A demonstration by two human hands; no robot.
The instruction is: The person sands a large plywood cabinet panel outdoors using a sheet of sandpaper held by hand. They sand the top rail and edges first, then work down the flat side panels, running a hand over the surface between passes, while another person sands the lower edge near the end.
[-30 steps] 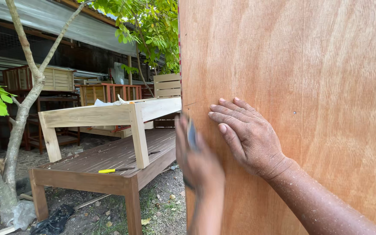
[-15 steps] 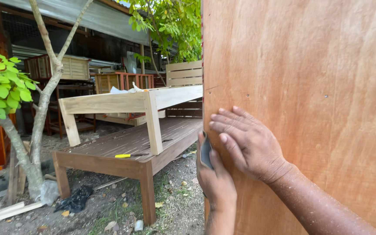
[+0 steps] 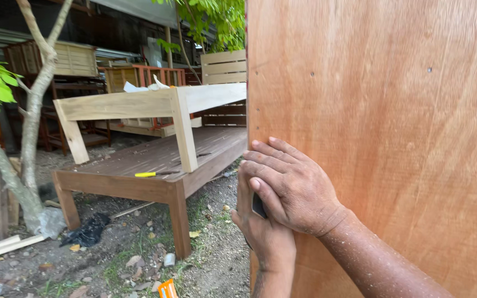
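Now right hand (image 3: 291, 187) flat on plywood panel (image 3: 382, 110); left hand (image 3: 263, 226) grips dark pad (image 3: 258, 207).

My right hand (image 3: 291, 187) lies flat on the upright reddish-brown plywood panel (image 3: 382, 121); my left hand (image 3: 263, 232) presses a small dark sanding pad (image 3: 258, 207) against its edge.

Reddish-brown panel (image 3: 382, 110) — yellow pencil (image 3: 146, 174) — brown bench (image 3: 139, 185).
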